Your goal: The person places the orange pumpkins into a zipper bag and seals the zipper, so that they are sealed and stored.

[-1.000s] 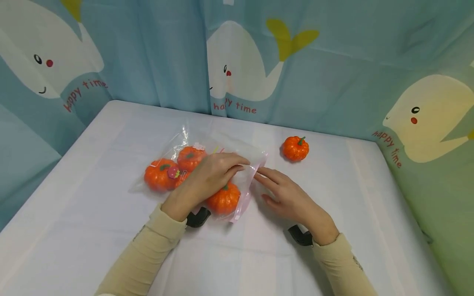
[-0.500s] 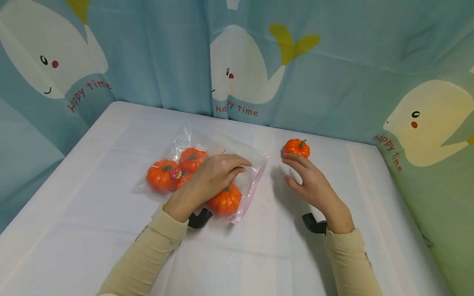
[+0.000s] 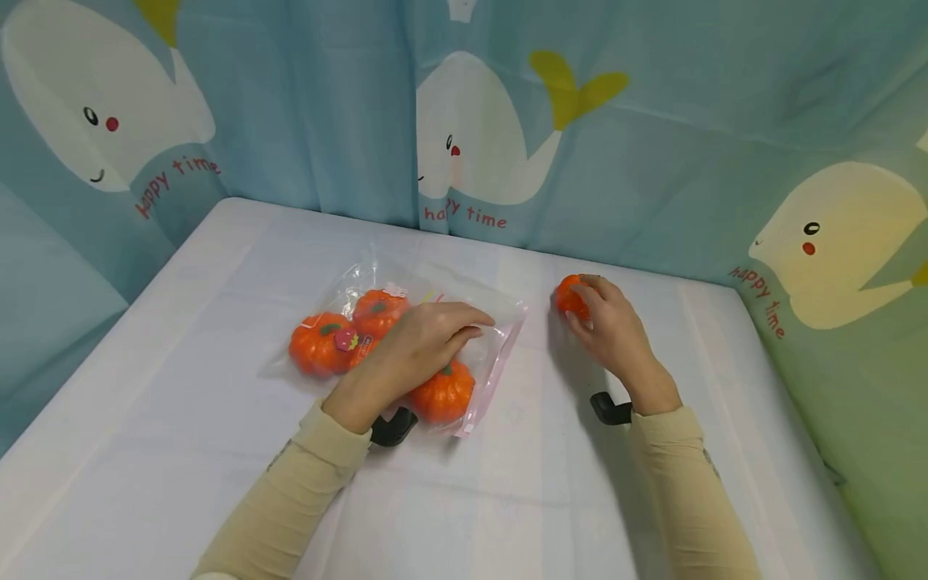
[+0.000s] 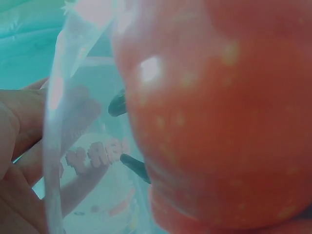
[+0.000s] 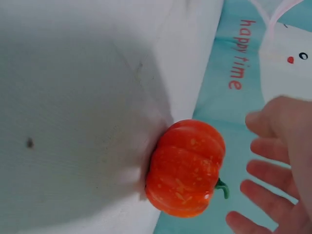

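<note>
My left hand (image 3: 420, 342) lies over a clear plastic bag (image 3: 464, 290) with a pink edge, gripping its plastic close to the open end. Orange toy pumpkins with green stems, among them one pumpkin (image 3: 444, 392) below the hand, are inside the bag. In the left wrist view a pumpkin (image 4: 219, 122) looms large, and the fingers (image 4: 29, 117) show beside the plastic, partly through it. My right hand (image 3: 612, 326) is at a loose pumpkin (image 3: 569, 296) to the right. The right wrist view shows this pumpkin (image 5: 187, 168) with fingers spread near its stem, holding nothing.
A white cloth covers the table (image 3: 478, 499). Behind it hangs a blue curtain (image 3: 348, 105) with whale prints, and a greenish curtain panel (image 3: 855, 387) runs along the right side. Dark wrist-worn pieces (image 3: 394, 427) show beneath both wrists.
My right hand has left the bag's open end and moved right and away from me, to the loose pumpkin. The left hand has stayed on the bag.
</note>
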`<state>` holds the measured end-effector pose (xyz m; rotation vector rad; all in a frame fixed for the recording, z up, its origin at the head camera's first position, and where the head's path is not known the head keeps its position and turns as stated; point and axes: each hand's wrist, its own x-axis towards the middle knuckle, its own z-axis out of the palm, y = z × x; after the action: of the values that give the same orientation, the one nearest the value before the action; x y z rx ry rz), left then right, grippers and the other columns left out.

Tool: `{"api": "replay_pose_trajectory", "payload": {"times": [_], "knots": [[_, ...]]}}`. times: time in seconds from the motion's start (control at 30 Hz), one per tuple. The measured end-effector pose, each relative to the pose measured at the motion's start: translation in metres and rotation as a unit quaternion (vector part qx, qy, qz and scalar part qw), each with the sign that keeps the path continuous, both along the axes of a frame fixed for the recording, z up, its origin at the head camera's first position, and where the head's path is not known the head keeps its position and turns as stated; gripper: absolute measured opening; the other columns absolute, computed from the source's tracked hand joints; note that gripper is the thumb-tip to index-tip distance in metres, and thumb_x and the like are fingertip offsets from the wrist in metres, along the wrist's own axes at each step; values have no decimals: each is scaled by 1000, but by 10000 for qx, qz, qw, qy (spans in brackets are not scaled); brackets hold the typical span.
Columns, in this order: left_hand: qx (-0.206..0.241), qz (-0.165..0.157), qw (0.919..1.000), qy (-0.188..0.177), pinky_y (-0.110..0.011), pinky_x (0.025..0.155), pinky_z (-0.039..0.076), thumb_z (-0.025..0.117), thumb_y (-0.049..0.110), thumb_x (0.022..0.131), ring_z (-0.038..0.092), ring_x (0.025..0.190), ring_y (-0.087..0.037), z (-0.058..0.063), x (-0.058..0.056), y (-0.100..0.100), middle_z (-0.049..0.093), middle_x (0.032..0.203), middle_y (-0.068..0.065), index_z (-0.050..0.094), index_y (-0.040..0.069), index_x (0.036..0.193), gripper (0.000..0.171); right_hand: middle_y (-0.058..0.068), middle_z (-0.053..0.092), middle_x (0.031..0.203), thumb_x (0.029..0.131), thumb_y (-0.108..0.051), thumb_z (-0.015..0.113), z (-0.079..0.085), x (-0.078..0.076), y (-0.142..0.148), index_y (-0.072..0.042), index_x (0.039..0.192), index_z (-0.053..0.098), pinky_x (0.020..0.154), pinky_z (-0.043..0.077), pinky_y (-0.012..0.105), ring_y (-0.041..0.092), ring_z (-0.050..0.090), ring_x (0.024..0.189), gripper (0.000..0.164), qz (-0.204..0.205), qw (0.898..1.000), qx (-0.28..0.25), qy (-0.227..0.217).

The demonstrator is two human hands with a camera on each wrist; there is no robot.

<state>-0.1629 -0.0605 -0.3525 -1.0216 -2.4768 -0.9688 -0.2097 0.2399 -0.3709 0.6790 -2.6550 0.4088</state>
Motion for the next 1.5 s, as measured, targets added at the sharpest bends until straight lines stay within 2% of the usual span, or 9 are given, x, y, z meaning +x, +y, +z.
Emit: {"api": "replay_pose_trajectory", "payload": {"times": [0.27, 0.47, 0.63, 0.73, 0.87, 1.0, 1.1, 1.33, 1.5], "knots": [[-7, -76, 10000, 39, -30, 93, 56, 66, 10, 95, 72, 101, -15, 0, -1, 0, 76, 107, -1, 74, 9, 112, 19, 31, 51, 135, 85, -1, 70, -1, -12, -3, 7, 118, 61, 94, 50, 62, 50, 53, 117, 35, -472, 9988, 37, -154], [28, 105, 9999, 47, -31, 94, 56, 67, 12, 95, 72, 101, -15, -2, -2, 1, 76, 108, -1, 74, 11, 112, 19, 30, 50, 136, 86, -4, 71, -5, -18, -8, 7, 121, 59, 103, 44, 62, 52, 46, 125, 39, -731, 9971, 117, -200], [488, 192, 9986, 96, -30, 96, 55, 66, 11, 95, 71, 100, -16, -10, -7, 5, 76, 105, -2, 75, 10, 110, 18, 31, 48, 137, 85, -3, 71, -10, -19, -8, 7, 125, 57, 105, 40, 65, 55, 44, 127, 43, -965, 9950, 70, -263], [949, 29, 9947, 398, -28, 93, 56, 67, 8, 94, 70, 95, -16, -13, -12, 9, 76, 98, -2, 75, 8, 107, 16, 30, 47, 139, 87, -4, 69, -11, -19, -8, 6, 129, 54, 103, 43, 64, 54, 44, 127, 45, -1060, 9927, 53, -578], [1221, -576, 9884, 699, -30, 96, 55, 67, 5, 93, 67, 91, -16, -18, -18, 16, 74, 93, -2, 75, 7, 104, 14, 28, 45, 141, 90, -4, 67, -11, -17, -9, 6, 134, 50, 104, 44, 61, 51, 42, 130, 48, -1141, 9884, 36, -998], [1003, -1150, 9861, 662, -34, 105, 50, 67, 5, 93, 68, 100, -16, -21, -21, 20, 75, 100, -3, 75, 7, 106, 15, 26, 47, 140, 90, -3, 66, -12, -13, -8, 6, 133, 51, 106, 44, 59, 48, 42, 130, 45, -1108, 9879, -63, -1088], [698, -1293, 9880, 474, -32, 104, 50, 67, 7, 93, 69, 102, -16, -18, -20, 18, 75, 103, -3, 74, 8, 108, 16, 25, 50, 137, 89, 0, 67, -13, -9, -7, 6, 128, 55, 105, 45, 58, 46, 45, 128, 42, -986, 9905, -179, -944], [-50, -983, 9948, 266, -43, 108, 47, 66, 12, 95, 70, 104, -17, -7, -13, 19, 76, 107, -1, 74, 9, 111, 18, 28, 54, 133, 84, 5, 72, -19, 1, -4, 10, 124, 58, 106, 44, 58, 47, 48, 124, 43, -716, 9953, -413, -511], [-309, -629, 9971, 298, -40, 109, 47, 67, 11, 94, 70, 106, -16, -4, -7, 21, 75, 109, 1, 74, 11, 112, 19, 27, 55, 132, 80, 7, 74, -21, 6, -3, 11, 122, 60, 106, 44, 58, 46, 49, 124, 44, -623, 9958, -552, -393]]}}
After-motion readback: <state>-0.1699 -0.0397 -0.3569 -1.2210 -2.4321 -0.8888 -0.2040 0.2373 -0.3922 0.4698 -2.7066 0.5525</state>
